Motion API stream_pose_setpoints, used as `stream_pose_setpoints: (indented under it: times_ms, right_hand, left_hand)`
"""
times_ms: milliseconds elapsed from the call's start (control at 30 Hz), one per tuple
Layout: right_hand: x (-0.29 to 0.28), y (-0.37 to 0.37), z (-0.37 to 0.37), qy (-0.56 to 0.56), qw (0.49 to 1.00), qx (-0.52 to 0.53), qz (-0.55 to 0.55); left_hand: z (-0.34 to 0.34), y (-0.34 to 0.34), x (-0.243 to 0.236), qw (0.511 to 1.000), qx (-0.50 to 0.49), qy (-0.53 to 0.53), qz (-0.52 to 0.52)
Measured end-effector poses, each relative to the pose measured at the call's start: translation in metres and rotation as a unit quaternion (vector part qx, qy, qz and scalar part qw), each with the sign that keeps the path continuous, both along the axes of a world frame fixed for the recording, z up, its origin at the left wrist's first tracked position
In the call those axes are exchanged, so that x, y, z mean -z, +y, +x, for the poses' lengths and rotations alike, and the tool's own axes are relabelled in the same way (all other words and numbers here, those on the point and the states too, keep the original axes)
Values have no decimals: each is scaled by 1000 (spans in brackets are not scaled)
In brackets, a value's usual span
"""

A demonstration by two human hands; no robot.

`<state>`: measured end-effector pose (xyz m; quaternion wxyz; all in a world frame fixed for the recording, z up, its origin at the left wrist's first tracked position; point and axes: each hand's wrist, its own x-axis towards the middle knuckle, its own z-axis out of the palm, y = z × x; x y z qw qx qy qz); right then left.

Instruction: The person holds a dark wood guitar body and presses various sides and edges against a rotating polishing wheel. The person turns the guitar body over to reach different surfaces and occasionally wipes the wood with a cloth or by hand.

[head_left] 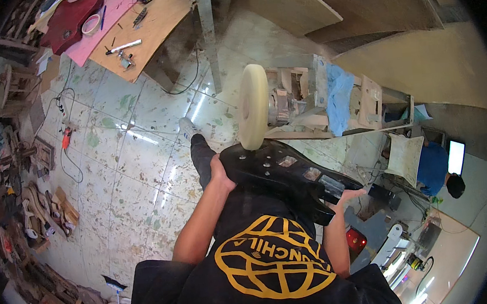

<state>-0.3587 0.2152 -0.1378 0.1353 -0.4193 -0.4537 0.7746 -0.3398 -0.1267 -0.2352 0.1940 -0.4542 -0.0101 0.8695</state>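
A glossy black electric guitar body lies across the front of my torso, its rounded end to the left and its horned end to the right. My left hand grips the rounded end at its edge, fingers mostly hidden behind it. Near the neck end, my right hand holds the other side, its fingers partly out of sight. The body's far edge meets the bottom of a pale yellow buffing wheel; whether they press together I cannot tell. Holes and bare cavities show on the body's face.
Behind the wheel is its motor stand, draped with a blue cloth. A workbench at far left carries a red guitar body and tools. Cables lie on the tiled floor. A person sits at right by a lit screen.
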Motion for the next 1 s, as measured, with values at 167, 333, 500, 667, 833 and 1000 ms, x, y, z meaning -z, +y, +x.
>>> stream_pose_setpoints:
  times_ms: [167,333,500,667,833,1000]
  right_hand:
    - [14,-23,-4,-21,999,26,-4]
    - [20,-26,-1,-37,998,55,-8]
    - [13,-15,7,-46,997,62,-11]
    - [-15,-2,18,-24,999,17,-46]
    - [-27,21,29,-13,999,10,-49]
    - [-18,23,31,-5,999,1,-42]
  left_hand:
    - [14,-25,-22,999,-25,-22,-40]
    - [21,-40,-56,995,-21,-57,-85]
    - [17,-32,-65,995,2,-53,-81]
    - [5,-6,-50,997,20,-44,-52]
    - [-4,18,-47,998,30,-35,-33]
    - [5,13,-52,998,23,-48,-34]
